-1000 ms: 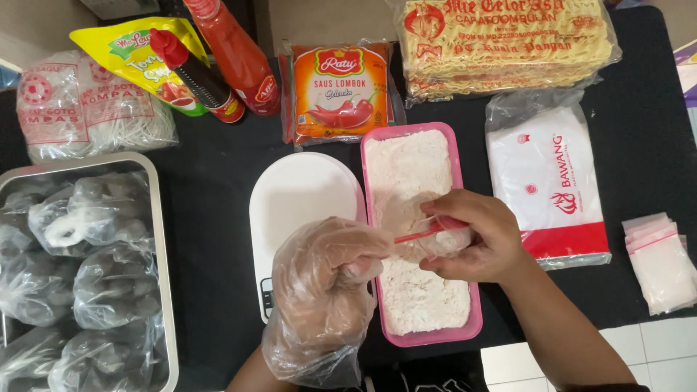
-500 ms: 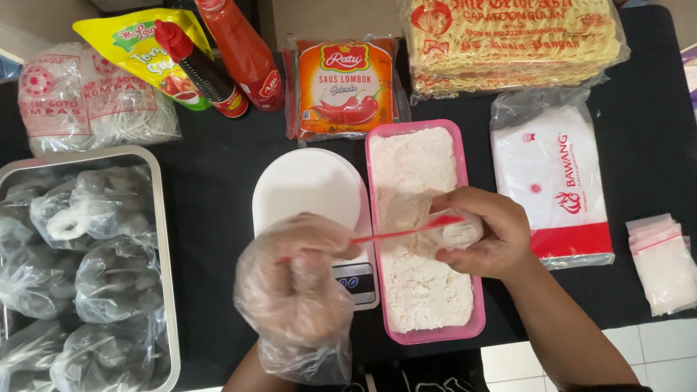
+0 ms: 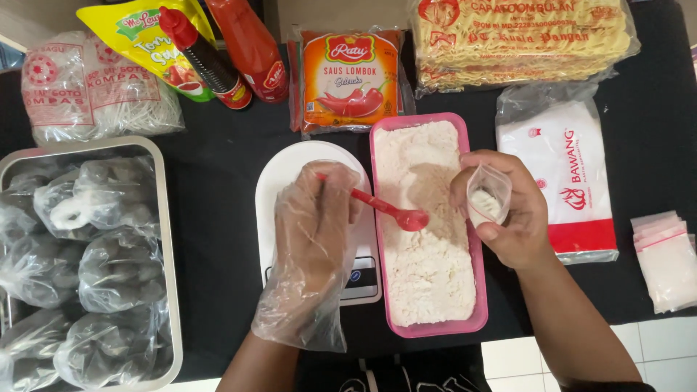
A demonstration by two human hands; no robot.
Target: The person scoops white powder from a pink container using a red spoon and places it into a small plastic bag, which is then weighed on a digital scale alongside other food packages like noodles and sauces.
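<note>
The left hand (image 3: 314, 239), covered by a loose clear plastic glove, holds a small red plastic spoon (image 3: 385, 210) by its handle; the grip is closed around the handle, and the bowl of the spoon lies over the white powder in the long pink plastic tray (image 3: 475, 319). The right hand (image 3: 508, 218), bare, pinches a small clear zip bag (image 3: 488, 194) with its mouth held open upward; a little white powder sits in the bottom of it. This bag is over the right rim of the pink tray, just beside the spoon's bowl but not touching it.

The gloved hand rests above a white kitchen scale (image 3: 290, 181), which stands on the black tabletop (image 3: 218, 167) directly left of the pink tray, the two touching or nearly so (the gap is too narrow to judge). Far left, a grey metal tray (image 3: 163, 218) carries tied clear bags of dark round lumps (image 3: 109, 268). Along the far edge lie a bag of thin white noodles (image 3: 102, 87), a yellow sauce pouch (image 3: 138, 36), two red sauce bottles (image 3: 250, 47), an orange chilli sauce packet (image 3: 352, 80) and a wrapped block of yellow dried noodles (image 3: 519, 36). Right of the pink tray lies a white and red plastic-wrapped pack (image 3: 566, 174), and near the right edge a small stack of filled zip bags (image 3: 664, 254).
</note>
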